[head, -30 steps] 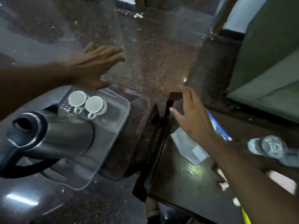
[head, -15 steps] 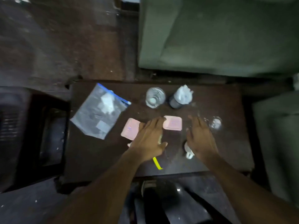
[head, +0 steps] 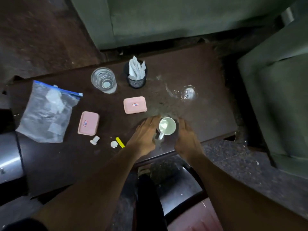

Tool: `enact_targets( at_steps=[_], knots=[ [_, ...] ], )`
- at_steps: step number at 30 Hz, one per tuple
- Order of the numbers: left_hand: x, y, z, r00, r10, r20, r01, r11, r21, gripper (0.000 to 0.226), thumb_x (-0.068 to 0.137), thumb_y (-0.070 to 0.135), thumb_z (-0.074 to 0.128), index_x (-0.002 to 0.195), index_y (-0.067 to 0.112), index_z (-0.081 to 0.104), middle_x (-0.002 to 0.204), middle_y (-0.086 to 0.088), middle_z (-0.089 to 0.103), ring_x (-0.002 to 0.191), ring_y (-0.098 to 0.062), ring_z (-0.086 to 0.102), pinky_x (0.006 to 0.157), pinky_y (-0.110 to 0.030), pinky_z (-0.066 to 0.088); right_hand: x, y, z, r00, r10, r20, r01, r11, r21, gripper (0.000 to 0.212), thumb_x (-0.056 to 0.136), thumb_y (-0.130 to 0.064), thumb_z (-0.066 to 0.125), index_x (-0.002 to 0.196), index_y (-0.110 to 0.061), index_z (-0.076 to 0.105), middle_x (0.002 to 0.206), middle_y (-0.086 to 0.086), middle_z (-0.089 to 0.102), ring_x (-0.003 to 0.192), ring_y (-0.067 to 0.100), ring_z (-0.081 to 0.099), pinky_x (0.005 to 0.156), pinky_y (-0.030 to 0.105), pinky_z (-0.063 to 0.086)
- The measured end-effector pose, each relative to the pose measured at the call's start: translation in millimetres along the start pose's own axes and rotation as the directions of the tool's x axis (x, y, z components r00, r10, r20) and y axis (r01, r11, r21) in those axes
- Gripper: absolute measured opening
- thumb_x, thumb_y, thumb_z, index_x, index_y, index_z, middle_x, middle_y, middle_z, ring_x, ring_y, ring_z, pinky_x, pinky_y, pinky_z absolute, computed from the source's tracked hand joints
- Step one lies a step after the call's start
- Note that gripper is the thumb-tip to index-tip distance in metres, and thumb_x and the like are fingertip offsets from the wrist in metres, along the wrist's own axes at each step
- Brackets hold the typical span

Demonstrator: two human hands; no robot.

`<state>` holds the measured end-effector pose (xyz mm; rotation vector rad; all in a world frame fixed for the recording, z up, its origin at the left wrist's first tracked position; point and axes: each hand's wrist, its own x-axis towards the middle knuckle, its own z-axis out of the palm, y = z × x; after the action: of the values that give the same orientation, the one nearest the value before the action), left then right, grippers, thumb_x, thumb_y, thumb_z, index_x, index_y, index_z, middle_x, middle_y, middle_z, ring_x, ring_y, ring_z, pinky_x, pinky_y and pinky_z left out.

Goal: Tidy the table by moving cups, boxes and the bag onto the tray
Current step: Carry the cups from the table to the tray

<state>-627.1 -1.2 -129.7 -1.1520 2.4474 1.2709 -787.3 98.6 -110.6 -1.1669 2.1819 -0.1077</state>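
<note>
A white cup (head: 167,125) with its handle toward me stands on the dark table (head: 208,117) near the front edge. My left hand (head: 145,135) lies just left of the cup and my right hand (head: 185,137) just right of it, fingers stretched out along its sides. I cannot tell whether they touch it. Two pink boxes (head: 88,123) (head: 135,105) lie to the left. A clear zip bag (head: 48,112) with a blue seal lies at the table's left end. The tray is out of view.
A drinking glass (head: 103,80) and a black mesh holder with napkins (head: 136,74) stand at the back. A small clear item (head: 189,93) sits right of the middle. A white cap (head: 113,144), yellow strip (head: 120,142) and grey metal thing (head: 9,157) are left. Green sofas surround.
My view swung from the tray with two cups and a kettle over to this table. Both hands moved right and closed in on either side of the white cup.
</note>
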Motion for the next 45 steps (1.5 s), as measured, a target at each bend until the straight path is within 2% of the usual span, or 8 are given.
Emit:
enact_targets(
  at_steps=[6,11,15,25,31,34,39,45],
  knots=[
    [20.4,12.5,3.8,1.0,0.002,0.016,-0.003,1.0,0.018,0.087,0.082,-0.002,0.071,0.161,0.016,0.039,0.153,-0.01,0.05,0.144,-0.034,0.049,0.118,-0.048,0.043,8.1,8.0,17.1,0.995,-0.067,-0.07,0.072,0.994,0.083,0.075,0.079,-0.003,0.076,0.144,-0.013,0.041,0.137,0.011,0.056,0.123,0.033,0.056,0.101,0.044,0.051],
    [26.9,16.2,4.4,1.0,0.021,0.001,-0.021,0.999,0.028,0.076,0.082,-0.006,0.068,0.152,0.017,0.048,0.143,-0.012,0.057,0.133,-0.036,0.057,0.109,-0.048,0.05,18.9,3.0,29.8,0.991,-0.082,-0.102,0.095,0.988,0.126,0.062,0.082,-0.011,0.078,0.134,-0.017,0.046,0.123,0.007,0.061,0.108,0.029,0.061,0.082,0.034,0.049],
    [29.7,19.0,3.3,1.0,0.022,-0.011,-0.022,1.0,0.014,0.061,0.085,-0.002,0.069,0.141,0.016,0.055,0.133,-0.013,0.063,0.121,-0.038,0.062,0.1,-0.047,0.052,25.3,-3.3,34.2,0.992,-0.034,-0.118,0.059,0.976,0.21,0.047,0.086,-0.014,0.074,0.123,-0.018,0.046,0.112,0.009,0.065,0.098,0.032,0.064,0.074,0.04,0.056],
    [18.1,15.4,-34.9,0.998,0.021,-0.066,-0.021,1.0,-0.001,0.069,0.087,0.004,0.072,0.15,0.017,0.048,0.14,-0.011,0.06,0.126,-0.036,0.061,0.1,-0.047,0.051,22.1,-34.3,8.5,0.982,-0.085,-0.166,0.117,0.974,0.193,0.053,0.085,-0.022,0.076,0.127,-0.025,0.045,0.109,0.01,0.067,0.089,0.039,0.067,0.066,0.036,0.05],
    [-9.3,-34.5,-107.7,0.983,0.036,-0.181,-0.023,0.997,0.072,0.074,0.088,0.013,0.072,0.156,0.019,0.043,0.147,-0.005,0.054,0.136,-0.032,0.054,0.11,-0.043,0.045,34.0,-121.2,0.6,0.944,-0.259,-0.205,0.292,0.944,0.155,0.048,0.082,-0.02,0.076,0.114,-0.029,0.042,0.098,-0.001,0.059,0.079,0.033,0.06,0.052,0.031,0.037],
    [-36.3,-77.1,-146.1,0.958,0.015,-0.285,0.01,0.996,0.087,0.074,0.089,0.02,0.074,0.157,0.02,0.043,0.146,-0.004,0.057,0.135,-0.031,0.057,0.106,-0.042,0.046,41.9,-181.3,13.7,0.915,-0.348,-0.204,0.38,0.913,0.146,0.047,0.083,-0.017,0.077,0.117,-0.026,0.047,0.104,0.003,0.064,0.094,0.038,0.064,0.066,0.044,0.05],
    [-99.6,-160.6,-214.3,0.92,-0.043,-0.389,0.094,0.989,0.113,0.067,0.088,0.012,0.071,0.151,0.014,0.047,0.132,-0.01,0.061,0.122,-0.037,0.063,0.094,-0.049,0.05,49.0,-299.8,48.2,0.789,-0.588,-0.176,0.605,0.793,0.064,0.042,0.084,-0.018,0.076,0.119,-0.016,0.051,0.107,0.005,0.062,0.103,0.035,0.061,0.072,0.031,0.034],
    [-204.7,-262.1,-302.0,0.871,-0.121,-0.477,0.218,0.964,0.152,0.066,0.087,0.007,0.073,0.148,0.008,0.046,0.133,-0.015,0.061,0.117,-0.043,0.064,0.088,-0.05,0.051,27.9,-451.2,108.8,0.708,-0.691,-0.146,0.704,0.707,0.066,0.052,0.086,-0.022,0.076,0.13,-0.018,0.049,0.12,0.008,0.065,0.111,0.024,0.057,0.08,0.031,0.038]
  ],
)
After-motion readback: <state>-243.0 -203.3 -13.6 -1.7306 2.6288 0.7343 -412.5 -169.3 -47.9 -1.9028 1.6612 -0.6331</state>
